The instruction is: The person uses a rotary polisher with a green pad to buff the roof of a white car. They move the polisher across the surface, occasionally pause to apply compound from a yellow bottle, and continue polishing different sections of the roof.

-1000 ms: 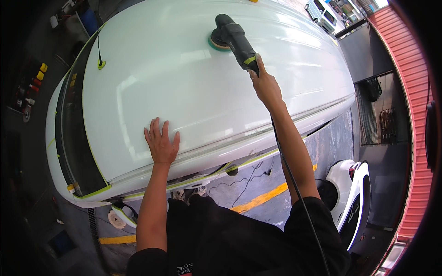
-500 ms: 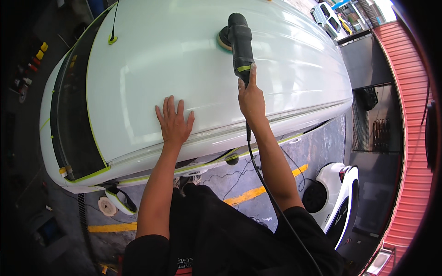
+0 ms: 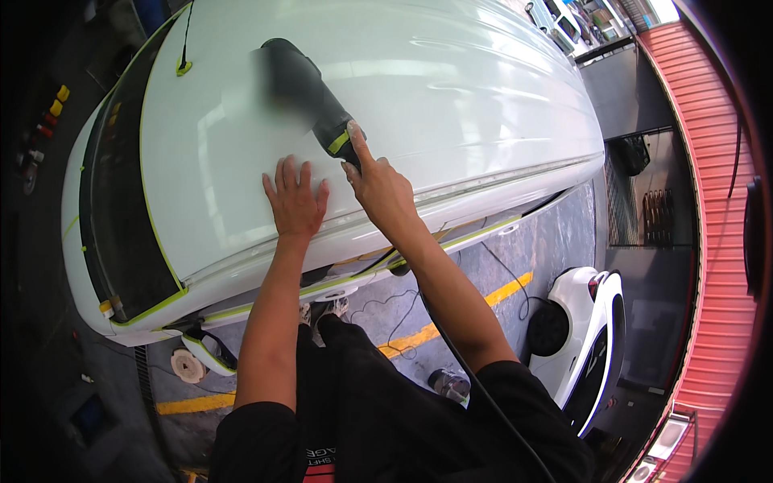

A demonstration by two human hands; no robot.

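Beneath me is a vehicle's white, glossy roof point(image 3: 419, 121). My right hand point(image 3: 385, 193) is wrapped around the rear handle of a black power polisher point(image 3: 322, 109), its forefinger stretched along the body. The polisher's head points up and left over the roof; part of it is smeared, and its pad cannot be made out. My left hand point(image 3: 296, 197) lies flat on the roof near its side edge, fingers spread, holding nothing. From the polisher a black cord point(image 3: 475, 382) runs down past my right arm.
Green masking tape edges the dark windshield point(image 3: 121, 217), and an antenna point(image 3: 184, 66) rises from the roof. Below are a side mirror point(image 3: 211, 350), a round pale pad point(image 3: 188, 365) and a dark container point(image 3: 448, 385). Another white car point(image 3: 576, 346) stands to the right.
My right hand has swung the polisher to the left and tilted it, bringing it closer to my left hand. The left hand remains flat on the roof; the view has shifted slightly.
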